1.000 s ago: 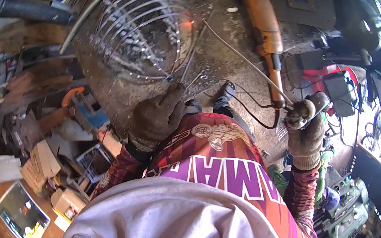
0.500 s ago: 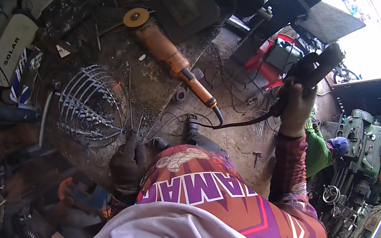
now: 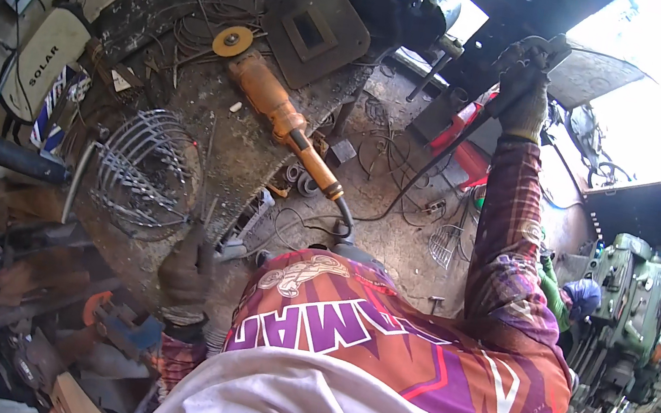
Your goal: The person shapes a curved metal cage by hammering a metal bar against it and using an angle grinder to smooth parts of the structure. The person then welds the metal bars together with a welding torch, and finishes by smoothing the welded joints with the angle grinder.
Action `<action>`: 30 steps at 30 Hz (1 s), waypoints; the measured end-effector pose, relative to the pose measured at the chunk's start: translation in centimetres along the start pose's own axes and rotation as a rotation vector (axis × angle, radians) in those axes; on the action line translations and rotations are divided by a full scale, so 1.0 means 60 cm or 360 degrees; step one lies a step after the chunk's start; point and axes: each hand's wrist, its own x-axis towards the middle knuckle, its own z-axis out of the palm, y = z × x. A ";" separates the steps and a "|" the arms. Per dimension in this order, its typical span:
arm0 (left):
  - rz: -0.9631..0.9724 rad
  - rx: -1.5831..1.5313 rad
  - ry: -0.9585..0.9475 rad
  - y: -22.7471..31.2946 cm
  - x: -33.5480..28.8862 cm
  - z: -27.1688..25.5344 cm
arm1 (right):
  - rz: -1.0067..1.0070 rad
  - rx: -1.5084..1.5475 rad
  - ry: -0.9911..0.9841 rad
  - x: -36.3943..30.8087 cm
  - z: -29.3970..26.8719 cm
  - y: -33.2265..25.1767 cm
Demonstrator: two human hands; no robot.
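Observation:
Raised at the upper right, my right hand (image 3: 525,95) in a work glove is closed round a dark electrode holder (image 3: 533,53), with its thick cable trailing down toward the floor. My left hand (image 3: 189,267), in a dark glove and blurred, is low on the left beside the workbench. A thin rod (image 3: 211,208) sticks up from its fingers. Just beyond that hand, a round cage of bent metal bars (image 3: 144,170) rests on the bench. An orange angle grinder (image 3: 265,98) with a yellow disc lies farther back, its handle past the bench edge.
A welding hand shield (image 3: 313,36) lies on the bench (image 3: 230,136) behind the grinder. Cables and a wire grate (image 3: 443,245) lie on the floor. A person in green (image 3: 549,290) is at the right, near a green machine (image 3: 626,289). Tools and scraps crowd the lower left.
My right hand has moved up and away with the electrode holder, its arm straighter. My left hand has shifted left and slightly down with the rod. The view has tilted.

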 end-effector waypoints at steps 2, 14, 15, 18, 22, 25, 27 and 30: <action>-0.0060 0.0040 0.0033 0.009 -0.002 0.003 | -0.0109 -0.0396 -0.0004 0.035 0.000 0.008; -0.0233 0.0918 0.0238 0.155 -0.015 0.044 | 0.0166 -0.0942 -0.0047 0.202 -0.014 0.121; -0.0215 0.0981 0.0224 0.149 -0.022 0.049 | 0.0198 -0.0940 -0.0082 0.222 -0.028 0.129; -0.0515 0.0626 0.0253 0.140 -0.047 0.051 | -0.0115 -0.1609 -0.0241 0.280 -0.091 0.210; -0.0594 0.0318 0.0244 0.176 -0.027 0.058 | -0.0402 -0.2247 -0.0448 0.283 -0.130 0.236; -0.0734 0.0564 0.0255 0.208 0.009 0.068 | -0.0436 -0.2430 -0.0510 0.280 -0.150 0.239; -0.0674 0.0403 0.0303 0.206 0.020 0.074 | -0.0525 -0.2531 -0.0565 0.287 -0.161 0.240; -0.0773 0.0505 0.0180 0.191 0.039 0.088 | -0.0990 -0.2681 -0.0630 0.320 -0.194 0.264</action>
